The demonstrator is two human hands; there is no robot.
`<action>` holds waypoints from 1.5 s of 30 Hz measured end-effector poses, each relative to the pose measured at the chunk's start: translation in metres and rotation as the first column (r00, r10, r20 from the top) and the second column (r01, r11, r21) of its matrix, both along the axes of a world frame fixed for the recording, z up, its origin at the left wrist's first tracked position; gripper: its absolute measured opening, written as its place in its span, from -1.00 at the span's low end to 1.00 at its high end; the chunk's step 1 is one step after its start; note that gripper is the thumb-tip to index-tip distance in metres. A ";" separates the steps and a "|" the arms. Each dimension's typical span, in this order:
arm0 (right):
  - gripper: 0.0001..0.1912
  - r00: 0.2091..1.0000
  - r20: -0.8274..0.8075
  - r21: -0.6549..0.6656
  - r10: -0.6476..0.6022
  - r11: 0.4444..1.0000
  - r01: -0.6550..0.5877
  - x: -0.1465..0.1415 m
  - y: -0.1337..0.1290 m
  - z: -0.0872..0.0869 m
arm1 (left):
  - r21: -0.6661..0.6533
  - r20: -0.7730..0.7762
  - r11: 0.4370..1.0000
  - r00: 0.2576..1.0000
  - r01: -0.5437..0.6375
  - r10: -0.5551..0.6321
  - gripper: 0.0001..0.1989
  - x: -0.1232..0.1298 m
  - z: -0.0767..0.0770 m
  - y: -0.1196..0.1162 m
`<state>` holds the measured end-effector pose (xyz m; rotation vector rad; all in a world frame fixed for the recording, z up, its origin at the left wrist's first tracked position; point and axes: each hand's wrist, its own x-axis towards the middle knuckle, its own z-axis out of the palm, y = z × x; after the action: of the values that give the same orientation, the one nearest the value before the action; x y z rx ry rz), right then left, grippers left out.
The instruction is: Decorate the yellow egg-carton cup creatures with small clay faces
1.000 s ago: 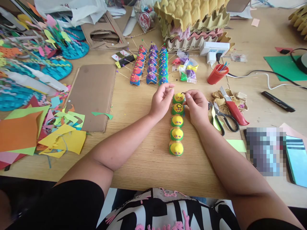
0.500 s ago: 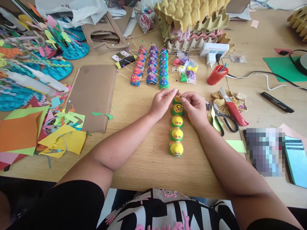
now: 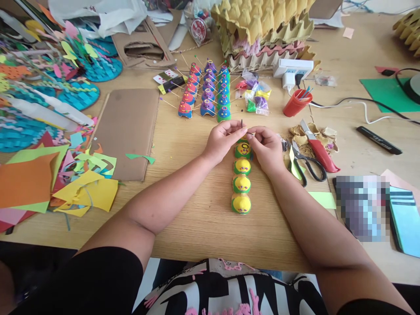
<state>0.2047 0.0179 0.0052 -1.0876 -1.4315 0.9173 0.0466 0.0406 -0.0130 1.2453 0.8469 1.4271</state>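
Observation:
A thin dark strip (image 3: 242, 124) sticks up from the pinched fingers of my left hand (image 3: 225, 139). My right hand (image 3: 265, 146) is closed close beside it, its thumb and forefinger on the dark strip's other end. Both hands are over the far end of a column of yellow and green domes with small faces. The dome just below my fingers (image 3: 243, 149) carries a black ring on top. Nearer me, another yellow dome (image 3: 243, 166) has no ring, and the nearest one (image 3: 241, 204) has none either. My fingers mostly hide the farthest dome.
Rows of red, purple and blue-green domes (image 3: 224, 98) stand beyond my hands. To the right are a red cup (image 3: 297, 103), black scissors (image 3: 310, 162) and a red-handled knife (image 3: 323, 153). Cardboard (image 3: 126, 131) and yellow paper (image 3: 98, 190) lie left. Egg trays (image 3: 262, 26) are stacked behind.
My left fingers have turned inward and closer to my right fingertips. The dark strip now stands up higher, and the farthest dome is more covered by my hands.

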 end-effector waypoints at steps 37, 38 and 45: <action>-0.94 0.955 0.208 -0.016 -0.209 0.976 0.217 0.002 0.006 -0.002 | 0.025 -0.210 0.992 0.969 -0.126 0.129 -0.69 -0.004 -0.011 0.010; -0.93 0.954 0.213 -0.017 -0.211 0.976 0.219 0.002 0.006 -0.002 | 0.022 -0.219 0.992 0.967 -0.125 0.127 -0.71 -0.004 -0.011 0.010; -0.93 0.954 0.204 -0.042 -0.221 0.971 0.234 0.002 0.006 -0.002 | -0.001 -0.262 0.991 0.956 -0.133 0.128 -0.79 -0.003 -0.007 0.008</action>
<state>0.2065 0.0239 0.0031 -1.3935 -1.4073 0.7103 0.0435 0.0486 -0.0202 1.4059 1.1374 1.3722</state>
